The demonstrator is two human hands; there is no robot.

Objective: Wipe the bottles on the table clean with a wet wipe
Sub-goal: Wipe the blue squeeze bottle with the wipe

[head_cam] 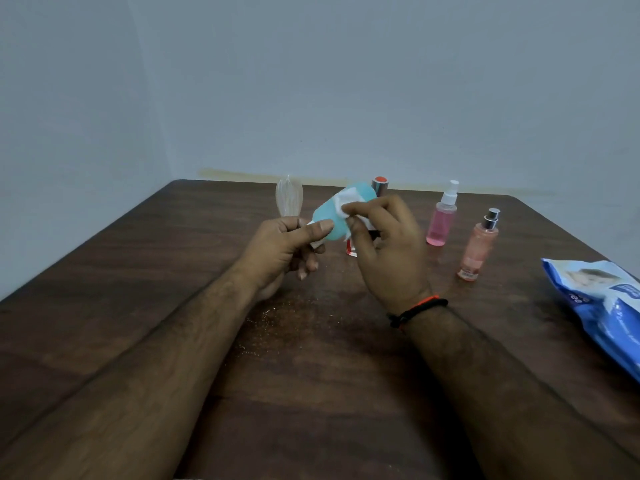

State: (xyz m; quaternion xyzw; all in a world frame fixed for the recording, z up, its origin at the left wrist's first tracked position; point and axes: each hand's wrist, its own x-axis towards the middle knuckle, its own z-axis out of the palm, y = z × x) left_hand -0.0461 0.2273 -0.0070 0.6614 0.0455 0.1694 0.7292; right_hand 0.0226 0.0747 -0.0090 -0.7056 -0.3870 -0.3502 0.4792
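My left hand (284, 247) grips the neck end of a light blue bottle (332, 216), which is held tilted above the table with its base pointing away. My right hand (384, 244) pinches a white wet wipe (346, 202) against the bottle's side. On the table stand a clear ribbed bottle (289, 199), a bottle with a red cap (380, 185) partly hidden behind my hands, a pink spray bottle (441, 218) and a peach spray bottle (478, 245).
A blue pack of wet wipes (602, 306) lies at the right edge of the dark wooden table (311, 375). Fine crumbs or dust speckle the tabletop below my hands. A plain grey wall stands behind the table.
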